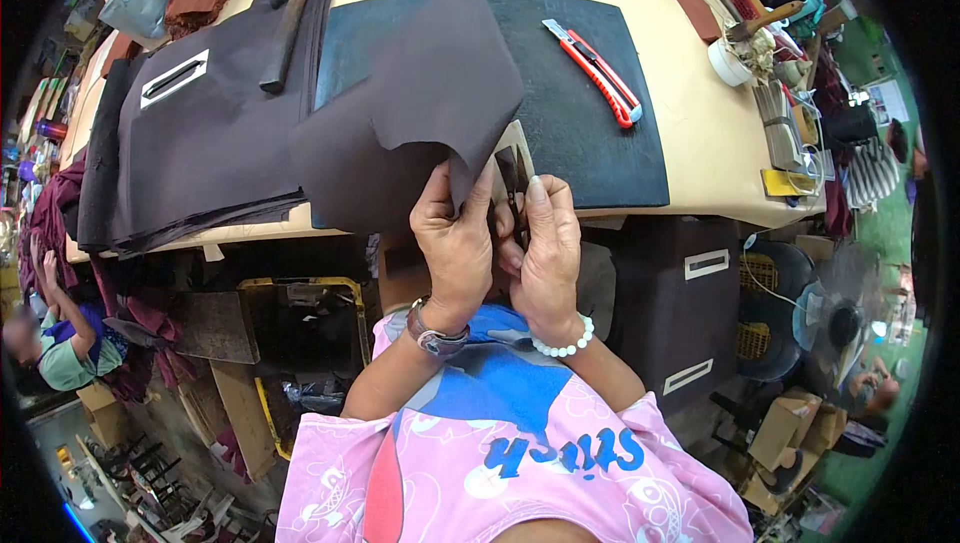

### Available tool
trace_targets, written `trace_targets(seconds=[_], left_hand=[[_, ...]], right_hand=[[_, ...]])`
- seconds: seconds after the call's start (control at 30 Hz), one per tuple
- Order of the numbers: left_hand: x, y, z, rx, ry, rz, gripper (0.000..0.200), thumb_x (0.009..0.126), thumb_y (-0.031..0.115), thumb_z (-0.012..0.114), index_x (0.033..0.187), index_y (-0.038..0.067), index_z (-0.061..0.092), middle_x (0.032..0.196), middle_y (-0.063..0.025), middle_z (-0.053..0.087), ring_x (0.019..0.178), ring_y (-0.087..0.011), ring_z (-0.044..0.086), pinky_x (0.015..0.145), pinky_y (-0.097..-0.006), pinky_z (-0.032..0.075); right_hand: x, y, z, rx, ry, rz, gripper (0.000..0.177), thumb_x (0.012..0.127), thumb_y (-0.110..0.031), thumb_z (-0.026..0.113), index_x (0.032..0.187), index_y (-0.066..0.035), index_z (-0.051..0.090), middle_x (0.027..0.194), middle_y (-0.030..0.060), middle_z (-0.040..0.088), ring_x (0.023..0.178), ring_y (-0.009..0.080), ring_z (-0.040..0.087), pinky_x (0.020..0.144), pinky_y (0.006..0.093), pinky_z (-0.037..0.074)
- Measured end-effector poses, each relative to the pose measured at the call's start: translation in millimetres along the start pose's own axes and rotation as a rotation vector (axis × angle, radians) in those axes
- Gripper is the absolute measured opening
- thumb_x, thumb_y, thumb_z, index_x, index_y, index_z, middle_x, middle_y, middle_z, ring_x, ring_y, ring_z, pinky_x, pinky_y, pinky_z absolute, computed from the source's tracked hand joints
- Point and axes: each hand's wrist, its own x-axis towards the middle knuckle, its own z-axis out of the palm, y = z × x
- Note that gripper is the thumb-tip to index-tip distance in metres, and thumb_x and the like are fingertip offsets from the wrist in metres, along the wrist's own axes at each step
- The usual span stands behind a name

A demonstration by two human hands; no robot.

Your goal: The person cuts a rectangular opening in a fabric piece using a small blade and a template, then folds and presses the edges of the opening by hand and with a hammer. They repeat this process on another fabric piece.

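Observation:
A large dark brown sheet [440, 63] with a curved cut-out edge lies partly over the black cutting mat [600, 163]. My left hand [455, 243] pinches its near edge between thumb and fingers. Beside it, my right hand [545, 243] has its fingers closed on a small pale card-like piece [518, 143] with a dark strip on it. Both hands are close together at the table's front edge, and their lower fingers are partly hidden. A red utility knife [600, 73] rests on the mat to the right of the sheet.
Stacked dark sheets [220, 143] lie at the left with a dark-handled tool [285, 43] on top. A white pot [730, 63], a brush [765, 21] and a yellow block [790, 183] sit at the right. A yellow-framed crate [300, 283] stands below. Another person [70, 343] is at far left.

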Motion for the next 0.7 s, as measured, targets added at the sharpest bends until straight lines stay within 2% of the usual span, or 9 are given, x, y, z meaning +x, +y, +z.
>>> trace_targets(seconds=[0.17, 0.23, 0.3, 0.4, 0.5, 0.53, 0.57, 0.63, 0.7], left_hand=[[-2, 9, 4, -0.101, 0.013, -0.096, 0.010, 0.087, 0.011, 0.063, 0.096, 0.006, 0.063, 0.078, 0.0015, 0.061, 0.059, -0.0057, 0.052, 0.050, -0.0199, 0.040], [-1, 10, 7, -0.117, 0.027, -0.069, 0.010, 0.088, 0.012, 0.062, 0.094, 0.004, 0.062, 0.068, 0.0017, 0.058, 0.048, -0.0039, 0.046, 0.042, -0.0194, 0.034], [2, 9, 6, -0.120, 0.030, -0.066, 0.011, 0.089, 0.012, 0.062, 0.095, 0.003, 0.062, 0.067, 0.0012, 0.059, 0.046, -0.0037, 0.046, 0.041, -0.0197, 0.035], [6, 7, 3, -0.114, 0.032, -0.087, 0.014, 0.088, 0.010, 0.063, 0.099, 0.003, 0.063, 0.079, -0.0009, 0.063, 0.059, -0.0060, 0.054, 0.052, -0.0217, 0.043], [19, 5, 2, -0.142, 0.050, -0.116, 0.018, 0.086, 0.009, 0.063, 0.103, 0.002, 0.063, 0.092, -0.0033, 0.065, 0.076, -0.0090, 0.060, 0.068, -0.0246, 0.048], [23, 5, -2, -0.165, 0.038, -0.147, 0.020, 0.086, 0.009, 0.064, 0.105, 0.002, 0.063, 0.096, -0.0039, 0.065, 0.081, -0.0099, 0.060, 0.073, -0.0255, 0.047], [27, 6, -5, -0.188, 0.026, -0.176, 0.021, 0.086, 0.008, 0.064, 0.106, 0.002, 0.063, 0.099, -0.0045, 0.065, 0.086, -0.0109, 0.060, 0.078, -0.0264, 0.047], [38, 2, -9, -0.185, 0.035, -0.201, 0.021, 0.086, 0.007, 0.063, 0.105, 0.001, 0.063, 0.098, -0.0045, 0.066, 0.085, -0.0123, 0.061, 0.077, -0.0270, 0.049], [45, -1, -13, -0.215, 0.031, -0.255, 0.020, 0.086, 0.006, 0.063, 0.105, 0.001, 0.063, 0.098, -0.0048, 0.066, 0.086, -0.0132, 0.062, 0.078, -0.0276, 0.049]], right_hand=[[-2, 4, 0, 0.032, 0.002, -0.005, 0.018, 0.097, -0.027, 0.048, 0.095, -0.011, 0.040, 0.063, -0.0023, 0.047, 0.046, 0.0009, 0.035, 0.037, 0.0161, 0.026], [-2, 4, -1, 0.031, 0.005, -0.006, 0.018, 0.096, -0.027, 0.049, 0.094, -0.011, 0.040, 0.063, -0.0028, 0.047, 0.046, 0.0009, 0.035, 0.037, 0.0162, 0.025], [-1, 3, 0, 0.026, 0.019, 0.001, 0.018, 0.096, -0.026, 0.050, 0.093, -0.011, 0.041, 0.062, -0.0033, 0.046, 0.046, 0.0009, 0.035, 0.037, 0.0164, 0.024], [2, -3, -4, -0.007, 0.001, 0.073, 0.016, 0.096, -0.024, 0.050, 0.095, -0.010, 0.042, 0.062, -0.0029, 0.046, 0.048, 0.0015, 0.036, 0.040, 0.0165, 0.027], [7, -19, -14, -0.247, -0.048, -0.044, 0.016, 0.096, -0.022, 0.049, 0.102, -0.008, 0.044, 0.063, -0.0011, 0.049, 0.052, 0.0026, 0.042, 0.044, 0.0176, 0.032], [12, -19, -28, -0.517, -0.043, -0.230, 0.021, 0.096, -0.021, 0.049, 0.108, -0.004, 0.046, 0.066, 0.0006, 0.053, 0.058, 0.0044, 0.047, 0.050, 0.0206, 0.038], [22, -22, -36, -0.763, 0.029, -0.425, 0.024, 0.094, -0.021, 0.052, 0.107, 0.000, 0.050, 0.067, 0.0053, 0.056, 0.056, 0.0140, 0.051, 0.053, 0.0273, 0.043], [50, -29, -63, -1.298, 0.137, -0.733, 0.024, 0.091, -0.020, 0.057, 0.101, 0.001, 0.056, 0.072, 0.0110, 0.058, 0.064, 0.0259, 0.056, 0.062, 0.0339, 0.047], [70, -35, -79, -1.572, 0.132, -0.917, 0.022, 0.086, -0.018, 0.061, 0.098, 0.001, 0.059, 0.085, 0.0146, 0.059, 0.080, 0.0316, 0.057, 0.072, 0.0372, 0.045]])
